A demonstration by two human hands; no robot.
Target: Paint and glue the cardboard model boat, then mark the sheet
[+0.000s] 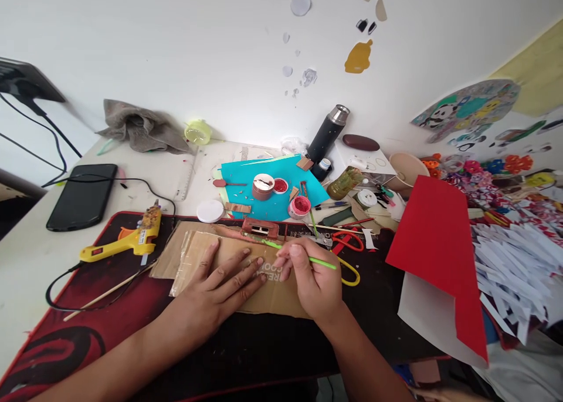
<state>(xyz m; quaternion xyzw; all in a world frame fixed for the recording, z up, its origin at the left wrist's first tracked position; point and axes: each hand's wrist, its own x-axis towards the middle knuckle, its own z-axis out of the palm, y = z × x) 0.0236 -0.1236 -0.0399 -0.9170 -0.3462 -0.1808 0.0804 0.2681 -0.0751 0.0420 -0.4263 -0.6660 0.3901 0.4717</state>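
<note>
My left hand [229, 279] lies flat with its fingers spread on a piece of brown cardboard [268, 299], pressing it against the dark mat. Between the thumb and fingers of my right hand [314, 273] is a green paintbrush [323, 263], its tip pointing left over the cardboard's far edge. Reddish-brown paint shows along that edge. Just behind it sits a small reddish-brown painted piece with a window-like opening [260, 228]. An open jar of red paint [299, 206] stands beyond my right hand, near a brown jar with white on top [263, 186].
On the left are a yellow glue gun [143, 237] with its cord, a wooden stick [103, 294] and a black phone [82, 196]. Yellow-handled scissors [350, 272] lie right of my right hand. Farther right are folded red card [433, 243] and paper strips [519, 273]. A black flask [328, 133] stands behind.
</note>
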